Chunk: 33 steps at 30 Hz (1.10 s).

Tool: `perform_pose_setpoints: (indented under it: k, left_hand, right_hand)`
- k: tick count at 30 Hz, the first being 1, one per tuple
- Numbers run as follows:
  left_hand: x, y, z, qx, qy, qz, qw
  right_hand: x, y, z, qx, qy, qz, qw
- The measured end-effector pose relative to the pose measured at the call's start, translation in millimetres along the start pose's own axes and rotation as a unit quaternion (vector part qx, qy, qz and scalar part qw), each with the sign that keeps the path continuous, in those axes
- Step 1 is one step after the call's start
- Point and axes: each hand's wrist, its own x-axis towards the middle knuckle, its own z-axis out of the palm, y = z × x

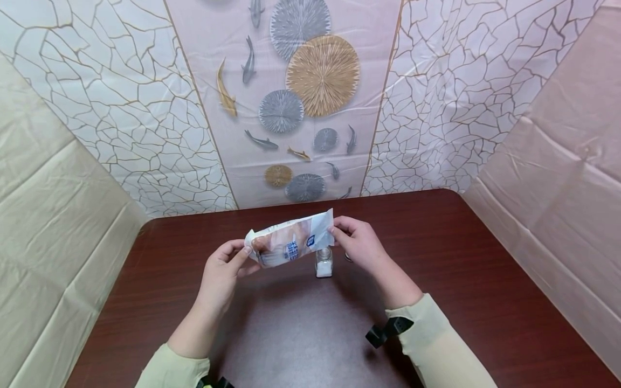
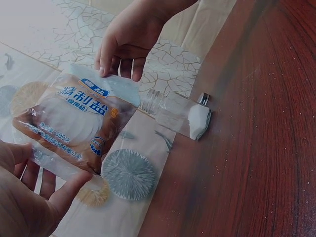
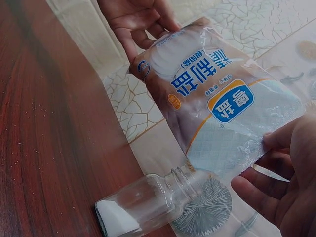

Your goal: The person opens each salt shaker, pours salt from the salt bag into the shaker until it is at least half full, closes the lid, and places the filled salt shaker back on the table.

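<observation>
A plastic salt bag (image 1: 291,241) with blue lettering is held up above the table, tilted, its right end higher. My left hand (image 1: 220,272) pinches its left end between thumb and fingers. At the other end, my right hand (image 1: 361,245) pinches the pale edge of the bag. Just below that end stands a small glass bottle (image 1: 324,268) with an uncovered threaded neck. White salt (image 3: 117,218) lies in the bottom of the bottle. In the left wrist view a silver cap (image 2: 203,98) sits on the table beside the bottle.
White grains are scattered over the dark red wooden table (image 2: 256,133). A patterned cloth (image 1: 322,75) with fish and round motifs hangs behind it. Plain beige cloths (image 1: 548,161) close off both sides.
</observation>
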Motion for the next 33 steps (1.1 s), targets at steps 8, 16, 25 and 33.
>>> perform_pose_setpoints:
  k: [8,16,25,33]
  left_hand:
    - [-1.0,-1.2,-1.7,-0.009,0.003,-0.001,1.0]
    - [-1.1,-1.9,-2.6,-0.008,0.003,-0.003,1.0]
    - [-0.7,-2.0,-2.7,-0.006,0.004,-0.003,1.0]
    - [-0.3,-2.6,-3.6,-0.01,0.006,-0.001,0.9999]
  right_hand:
    - [-0.1,-2.0,0.4,-0.002,-0.002,0.002,1.0]
    - [-0.1,-2.5,1.1,0.002,-0.004,0.008,1.0]
    - [0.0,-2.7,0.9,-0.001,0.0,0.006,1.0]
    - [0.1,-3.0,1.3,-0.003,-0.002,0.005,1.0]
